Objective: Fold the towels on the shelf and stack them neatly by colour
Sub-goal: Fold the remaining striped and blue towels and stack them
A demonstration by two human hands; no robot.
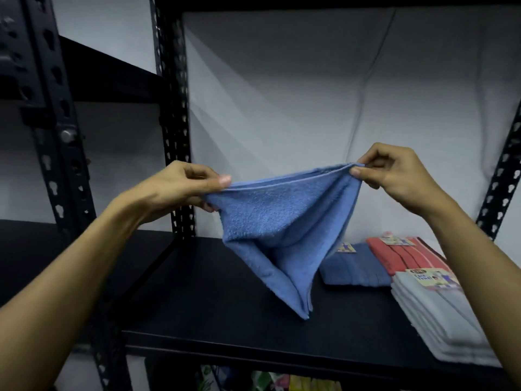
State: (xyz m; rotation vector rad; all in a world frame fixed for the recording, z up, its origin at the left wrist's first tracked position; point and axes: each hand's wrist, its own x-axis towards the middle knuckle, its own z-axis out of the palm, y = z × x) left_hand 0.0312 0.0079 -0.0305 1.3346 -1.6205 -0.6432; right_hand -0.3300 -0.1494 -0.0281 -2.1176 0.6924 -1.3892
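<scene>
left hand [180, 184] pinches one top corner of the soft blue terry towel [270, 230], thumb on the near side, fingers curled behind the cloth. right hand [394, 172] pinches the opposite top corner, thumb and forefinger closed on the hem, the other fingers tucked in. the towel's doubled upper edge runs between the two hands, a little higher on the right, and the rest hangs down in layers to a point just above the black metal shelf board [214, 306], seemingly not touching it. all of this is held up in the air in front of the pale grey back wall [282, 94].

on the shelf to the right, a folded darker blue towel [355, 269] lies flat with a paper label at its far edge. just beside it, further right, sits a stack of folded coral-red towels [394, 258], also labelled. nearer the front edge, touching the red stack's near end, a stack of folded pale grey-white towels [439, 320] carries a printed label on top. black perforated steel uprights [172, 108] frame the shelf.
</scene>
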